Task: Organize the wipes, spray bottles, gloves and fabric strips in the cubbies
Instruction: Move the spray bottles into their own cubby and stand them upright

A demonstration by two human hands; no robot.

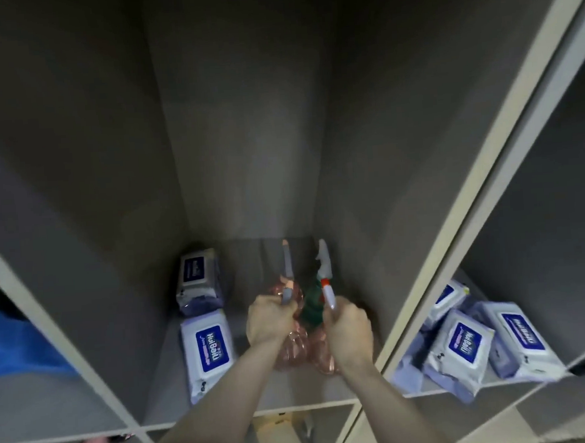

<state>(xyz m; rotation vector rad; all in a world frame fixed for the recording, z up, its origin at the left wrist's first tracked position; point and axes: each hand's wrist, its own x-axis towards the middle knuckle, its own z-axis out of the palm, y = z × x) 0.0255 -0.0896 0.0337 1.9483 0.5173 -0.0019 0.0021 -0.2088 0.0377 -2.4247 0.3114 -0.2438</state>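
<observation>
1. Two bare hands reach into the middle cubby (246,155) at the centre of the frame, each closed around the trigger head of a spray bottle.
2. Left hand (269,320): grip wrapped tight on the grey-headed pink spray bottle (292,348); its nozzle points toward the back wall.
3. Right hand (348,331): grip wrapped tight on the white-headed spray bottle (326,281), whose body shows dark green, with more pink bottle bodies clustered just below; how many cannot be told.
4. Wipes: two packs lie on the same cubby floor at left, the rear wipes pack (197,278) near the back corner, the front wipes pack (208,349) just beside the left hand.
5. Lower right of the frame: a loose pile of wipes packs (476,343) in the neighbouring cubby.
6. Left edge: a blue bundle (14,348) in the left cubby, too blurred to identify.
</observation>
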